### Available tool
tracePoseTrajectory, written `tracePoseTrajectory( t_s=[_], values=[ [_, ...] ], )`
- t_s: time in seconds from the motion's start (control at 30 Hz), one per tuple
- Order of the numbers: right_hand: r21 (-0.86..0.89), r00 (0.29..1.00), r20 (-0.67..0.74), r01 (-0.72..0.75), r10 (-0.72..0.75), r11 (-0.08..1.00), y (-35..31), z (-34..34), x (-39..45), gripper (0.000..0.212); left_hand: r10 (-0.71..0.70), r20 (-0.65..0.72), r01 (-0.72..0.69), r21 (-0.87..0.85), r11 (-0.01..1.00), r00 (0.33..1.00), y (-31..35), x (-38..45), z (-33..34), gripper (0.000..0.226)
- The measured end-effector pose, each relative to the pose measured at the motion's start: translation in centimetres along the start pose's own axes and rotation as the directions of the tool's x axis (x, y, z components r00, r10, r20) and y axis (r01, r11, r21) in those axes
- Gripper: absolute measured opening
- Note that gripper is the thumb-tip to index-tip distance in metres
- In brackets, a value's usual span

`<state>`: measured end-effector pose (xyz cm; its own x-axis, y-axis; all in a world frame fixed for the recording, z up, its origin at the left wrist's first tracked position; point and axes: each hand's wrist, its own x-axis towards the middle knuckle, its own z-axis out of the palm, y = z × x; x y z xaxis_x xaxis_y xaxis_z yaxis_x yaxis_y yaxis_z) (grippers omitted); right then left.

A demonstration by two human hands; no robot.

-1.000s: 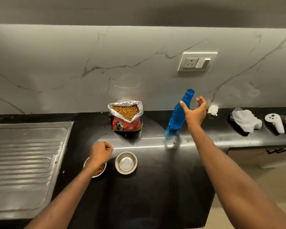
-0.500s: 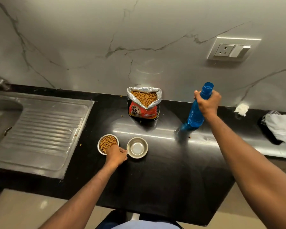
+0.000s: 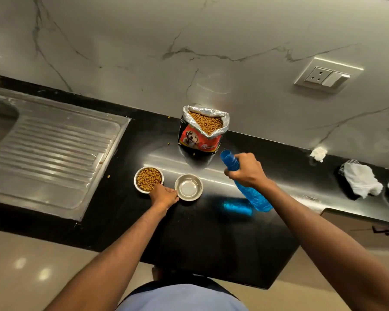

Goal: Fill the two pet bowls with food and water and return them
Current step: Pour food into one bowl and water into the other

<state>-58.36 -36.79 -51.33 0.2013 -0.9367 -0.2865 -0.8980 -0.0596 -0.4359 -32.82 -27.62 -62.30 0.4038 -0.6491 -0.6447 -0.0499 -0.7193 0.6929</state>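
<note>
Right hand: the right hand (image 3: 245, 170) gripped the blue bottle (image 3: 254, 194) round its upper part, fingers curled about it; the bottle was tilted, its open mouth up and toward the bag, its base low over the counter (image 3: 211, 239).
Left hand: the left hand (image 3: 164, 195) rested on the counter with curled fingers, knuckles touching the near rims of both bowls; whether it pinched either rim could not be told.
Bowls: two. The food bowl (image 3: 148, 179), full of kibble, sat just left of the left fingers; the steel bowl (image 3: 188, 187) sat just right of them, between the two hands. Whether the steel bowl held water could not be told.
Bag: one open kibble bag (image 3: 202, 133) stood upright beyond the bowls, against the wall, just past the bottle's mouth.
Open room: bare black counter lay between the steel bowl and the bottle's base, and between the forearms toward the near edge.
Edges: the counter's near edge ran below both wrists; the drainboard (image 3: 52, 149) rim lay well left of the left hand; the wall closed the far side.
Loose kibble: a few pieces lay on the counter left of the bag and by the drainboard.
Right of the right hand: one crumpled tissue (image 3: 318, 153), one white cloth (image 3: 359, 179), one white object at the frame edge, all well apart from the fingers.
Wall: one socket plate (image 3: 327, 75).
</note>
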Motion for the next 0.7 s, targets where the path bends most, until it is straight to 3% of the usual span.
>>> tracePoseTrajectory(
  t_s=[0.3, 0.7],
  values=[
    [-0.248, 0.991, 0.103, -0.059, 0.087, 0.967, -2.9, 4.8, -1.6, 0.029, -0.095, 0.064, 0.107, -0.224, 0.969, 0.993, -1.5, -0.2, -0.4, 0.018],
    [-0.348, 0.971, 0.212, -0.031, 0.110, 0.937, -3.4, 7.5, -1.0, 0.036, -0.141, 0.047, 0.148, -0.241, 0.959, 0.989, -1.3, 0.2, 0.3, 0.021]
  ],
)
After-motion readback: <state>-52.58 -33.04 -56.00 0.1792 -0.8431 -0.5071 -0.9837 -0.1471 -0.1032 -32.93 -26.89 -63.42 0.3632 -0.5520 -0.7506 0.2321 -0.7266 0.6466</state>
